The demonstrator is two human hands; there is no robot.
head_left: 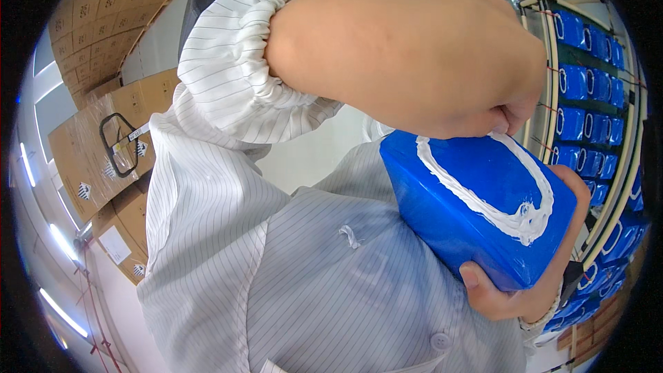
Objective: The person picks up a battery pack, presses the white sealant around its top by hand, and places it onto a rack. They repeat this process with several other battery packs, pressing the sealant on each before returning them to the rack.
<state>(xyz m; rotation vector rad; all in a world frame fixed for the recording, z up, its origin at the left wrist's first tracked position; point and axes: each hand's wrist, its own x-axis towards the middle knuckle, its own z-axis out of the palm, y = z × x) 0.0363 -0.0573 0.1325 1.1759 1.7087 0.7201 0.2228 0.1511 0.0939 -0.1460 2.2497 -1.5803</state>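
Observation:
A blue rectangular block is held close to my chest, with a ring of white paste on its upper face. My right hand grips it from below at the lower right, thumb on the near side and fingers wrapped round the far end. My left forearm crosses the top of the view in a white striped sleeve. My left hand rests on the block's far edge where the paste line ends. Its fingers are curled tight, and anything pinched in them is hidden.
My white striped coat fills the lower middle. Racks with several similar blue blocks, each with a white ring, run down the right side. Stacked cardboard boxes stand at the left, some wrapped in film.

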